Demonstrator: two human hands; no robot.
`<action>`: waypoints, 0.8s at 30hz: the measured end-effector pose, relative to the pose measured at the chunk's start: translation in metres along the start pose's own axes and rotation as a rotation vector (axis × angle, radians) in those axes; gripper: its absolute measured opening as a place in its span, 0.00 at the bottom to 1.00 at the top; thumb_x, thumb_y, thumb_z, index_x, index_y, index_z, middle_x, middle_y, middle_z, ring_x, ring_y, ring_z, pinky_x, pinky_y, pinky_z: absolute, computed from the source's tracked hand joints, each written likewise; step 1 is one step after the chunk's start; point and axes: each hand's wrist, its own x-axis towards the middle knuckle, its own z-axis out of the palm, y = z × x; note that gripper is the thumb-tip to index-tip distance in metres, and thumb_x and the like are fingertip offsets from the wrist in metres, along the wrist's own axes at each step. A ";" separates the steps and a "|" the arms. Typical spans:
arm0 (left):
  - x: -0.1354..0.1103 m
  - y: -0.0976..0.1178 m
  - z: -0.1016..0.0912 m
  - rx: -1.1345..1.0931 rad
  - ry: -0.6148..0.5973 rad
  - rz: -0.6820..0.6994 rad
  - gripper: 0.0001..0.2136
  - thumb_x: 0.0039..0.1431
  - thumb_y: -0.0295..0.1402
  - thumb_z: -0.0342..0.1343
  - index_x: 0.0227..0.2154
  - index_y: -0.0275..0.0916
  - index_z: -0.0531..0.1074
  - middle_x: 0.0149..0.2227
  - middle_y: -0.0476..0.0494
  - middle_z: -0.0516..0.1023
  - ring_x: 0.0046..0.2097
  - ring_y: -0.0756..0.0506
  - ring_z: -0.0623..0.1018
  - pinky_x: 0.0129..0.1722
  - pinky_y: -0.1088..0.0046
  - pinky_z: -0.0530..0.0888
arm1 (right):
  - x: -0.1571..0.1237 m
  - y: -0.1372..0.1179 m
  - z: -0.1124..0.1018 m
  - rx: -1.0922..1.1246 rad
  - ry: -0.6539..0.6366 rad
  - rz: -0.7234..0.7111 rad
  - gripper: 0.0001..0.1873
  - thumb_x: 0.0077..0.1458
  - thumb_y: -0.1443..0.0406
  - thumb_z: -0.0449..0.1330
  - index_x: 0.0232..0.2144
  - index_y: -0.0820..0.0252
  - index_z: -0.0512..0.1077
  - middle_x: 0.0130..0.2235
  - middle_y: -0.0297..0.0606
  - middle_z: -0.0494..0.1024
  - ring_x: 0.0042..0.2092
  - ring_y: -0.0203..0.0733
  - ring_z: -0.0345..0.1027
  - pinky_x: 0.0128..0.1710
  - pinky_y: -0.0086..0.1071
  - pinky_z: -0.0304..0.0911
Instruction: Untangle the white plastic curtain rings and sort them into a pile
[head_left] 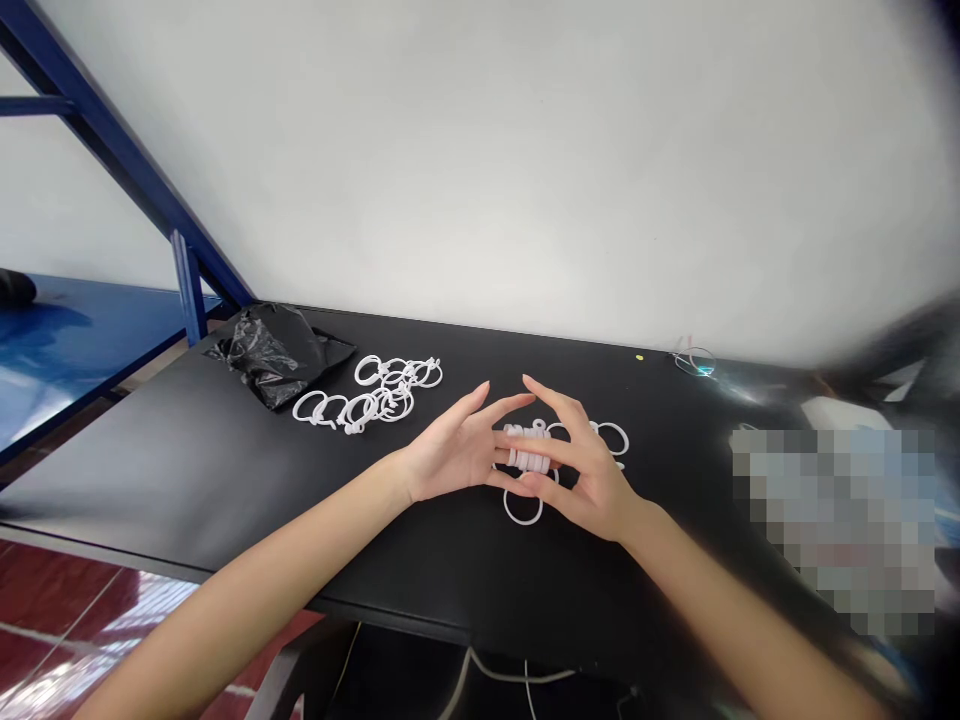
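Observation:
Over the black table (pixel 187 470) my left hand (pixel 450 450) and my right hand (pixel 585 470) meet at the middle, palms facing each other. Between their fingers they hold a stack of white plastic rings (pixel 527 450), pressed together side by side. One ring (pixel 523 510) hangs below the stack. Both hands have fingers partly stretched but pinching the stack from each end. A few loose white rings (pixel 613 438) lie just behind my right hand.
A pile of several white rings (pixel 375 392) lies at the back left, beside a crumpled black plastic bag (pixel 274 352). A small clear object (pixel 696 362) sits near the wall. Blue metal framing (pixel 112 150) stands at left. Cables (pixel 495 672) hang under the table's front edge.

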 end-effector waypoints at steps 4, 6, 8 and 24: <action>-0.001 0.000 0.003 -0.005 -0.019 -0.009 0.36 0.62 0.59 0.40 0.67 0.44 0.47 0.54 0.31 0.73 0.56 0.34 0.72 0.54 0.44 0.65 | -0.002 0.005 0.001 0.109 -0.020 0.212 0.16 0.63 0.56 0.54 0.49 0.53 0.75 0.67 0.45 0.57 0.65 0.58 0.52 0.51 0.52 0.69; -0.002 0.001 0.003 0.000 -0.029 0.012 0.36 0.61 0.59 0.41 0.67 0.48 0.46 0.54 0.32 0.73 0.56 0.34 0.72 0.53 0.44 0.66 | -0.002 0.007 0.001 0.203 -0.026 0.317 0.17 0.64 0.55 0.53 0.46 0.53 0.76 0.65 0.45 0.60 0.65 0.58 0.53 0.42 0.45 0.74; -0.003 0.003 0.004 0.010 -0.050 0.033 0.35 0.61 0.59 0.42 0.66 0.51 0.47 0.54 0.35 0.73 0.56 0.35 0.72 0.52 0.46 0.68 | -0.002 0.008 0.002 0.303 -0.048 0.405 0.19 0.64 0.53 0.52 0.45 0.54 0.76 0.63 0.46 0.62 0.63 0.58 0.56 0.34 0.40 0.76; -0.008 0.010 0.009 0.100 -0.058 0.020 0.43 0.52 0.69 0.38 0.51 0.36 0.73 0.54 0.31 0.73 0.57 0.31 0.70 0.51 0.52 0.71 | 0.000 0.010 0.002 0.723 -0.206 0.410 0.30 0.60 0.44 0.52 0.56 0.52 0.69 0.56 0.45 0.71 0.51 0.49 0.71 0.44 0.39 0.72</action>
